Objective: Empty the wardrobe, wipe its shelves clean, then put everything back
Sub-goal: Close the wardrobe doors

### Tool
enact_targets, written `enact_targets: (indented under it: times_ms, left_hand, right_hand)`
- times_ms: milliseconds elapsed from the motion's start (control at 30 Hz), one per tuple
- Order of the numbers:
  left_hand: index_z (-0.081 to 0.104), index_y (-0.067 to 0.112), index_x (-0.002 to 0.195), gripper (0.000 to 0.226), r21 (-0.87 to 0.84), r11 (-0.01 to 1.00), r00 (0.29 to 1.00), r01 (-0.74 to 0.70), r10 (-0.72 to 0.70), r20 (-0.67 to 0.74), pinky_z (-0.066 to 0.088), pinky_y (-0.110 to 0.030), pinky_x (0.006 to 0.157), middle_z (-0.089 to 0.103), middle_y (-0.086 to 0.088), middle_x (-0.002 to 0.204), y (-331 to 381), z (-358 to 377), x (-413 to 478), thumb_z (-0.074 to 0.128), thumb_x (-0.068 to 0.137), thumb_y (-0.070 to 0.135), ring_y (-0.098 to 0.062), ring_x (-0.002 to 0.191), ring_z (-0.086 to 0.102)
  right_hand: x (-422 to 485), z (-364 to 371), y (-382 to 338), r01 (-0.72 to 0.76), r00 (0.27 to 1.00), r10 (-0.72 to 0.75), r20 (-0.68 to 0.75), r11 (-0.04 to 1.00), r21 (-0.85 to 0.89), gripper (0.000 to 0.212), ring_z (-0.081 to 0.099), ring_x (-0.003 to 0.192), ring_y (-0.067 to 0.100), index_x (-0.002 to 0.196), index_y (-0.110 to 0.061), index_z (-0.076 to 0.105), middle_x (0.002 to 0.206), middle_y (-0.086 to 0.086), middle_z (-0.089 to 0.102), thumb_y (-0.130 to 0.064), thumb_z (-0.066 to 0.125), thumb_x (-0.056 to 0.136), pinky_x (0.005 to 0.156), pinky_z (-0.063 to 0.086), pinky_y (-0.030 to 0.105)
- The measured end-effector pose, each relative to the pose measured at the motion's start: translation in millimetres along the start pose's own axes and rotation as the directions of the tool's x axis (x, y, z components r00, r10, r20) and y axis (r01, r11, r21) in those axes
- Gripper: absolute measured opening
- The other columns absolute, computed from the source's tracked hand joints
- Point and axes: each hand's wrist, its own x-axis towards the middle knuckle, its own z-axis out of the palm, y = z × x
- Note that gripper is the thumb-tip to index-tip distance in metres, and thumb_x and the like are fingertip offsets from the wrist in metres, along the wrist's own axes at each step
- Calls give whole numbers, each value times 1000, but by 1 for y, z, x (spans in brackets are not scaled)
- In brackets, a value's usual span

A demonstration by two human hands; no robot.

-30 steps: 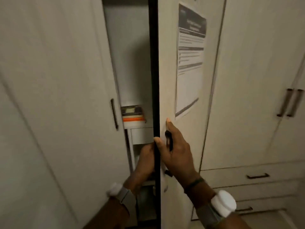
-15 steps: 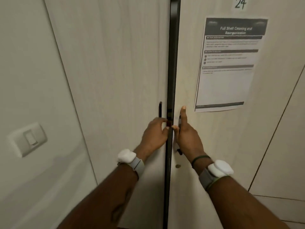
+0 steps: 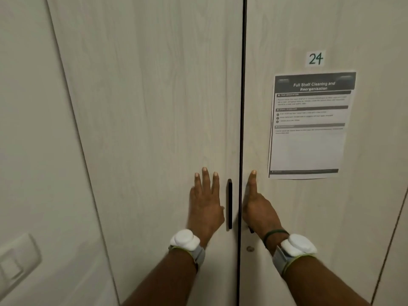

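Wardrobe (image 3: 220, 62) fills the view, both doors shut, dark seam running top to bottom between them. Left door (image 3: 154, 107) and right door (image 3: 320, 228) are pale wood-grain. Plain wall (image 3: 33, 129) to the far left. Printed notice (image 3: 309, 140) on the right door, headed "Full Shelf Cleaning and Reorganization". Left hand (image 3: 206, 206) lies flat on the left door, fingers straight and slightly spread, just left of the dark vertical handle (image 3: 229, 204), gripping nothing. Right hand (image 3: 259, 209) is on the right door by the seam, index finger straight up against the panel; other fingers tucked under, can't tell if they hold anything. Light switch (image 3: 15, 261) low on the wall. White wrist units on left (image 3: 185, 239) and right (image 3: 298, 245) wrists. Label "24" (image 3: 315, 58) above the notice. Small round fitting (image 3: 250, 248) below the right hand.
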Motion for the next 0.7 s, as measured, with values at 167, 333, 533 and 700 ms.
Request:
enact_targets:
  times_ms: [167,333,533,700]
  left_hand:
    - [-8,17,161,115,-41,999,1000,7,-8,-15,21,-55,121,-24,-18,164,0,8,0,70,79,35,-41,152,-14]
    - [-10,20,160,116,-38,999,1000,0,0,6,19,-54,122,-28,-15,163,-4,10,-1,69,76,28,-40,152,-17]
    - [-12,20,160,113,-36,999,1000,10,-9,20,20,-53,122,-30,-14,162,-1,8,-1,66,80,32,-39,152,-20]
    - [-14,20,159,114,-22,999,999,23,-22,37,22,-53,121,-32,-15,162,1,6,-1,65,79,34,-39,151,-20]
  right_hand:
    - [14,8,1,-10,1000,10,17,1000,19,122,51,50,14,143,-30,-45,63,-1,55,-1,58,83,47,41,25]
    - [16,9,1,-10,1000,9,20,1000,28,124,52,51,14,140,-32,-48,64,-1,55,-2,57,82,49,46,26]
    - [13,2,0,-15,999,13,47,999,42,124,54,53,13,138,-34,-49,66,-3,57,-3,59,84,48,41,21]
    - [11,0,-1,-7,999,5,54,999,36,123,53,52,9,139,-33,-48,66,-7,55,-6,60,87,45,35,15]
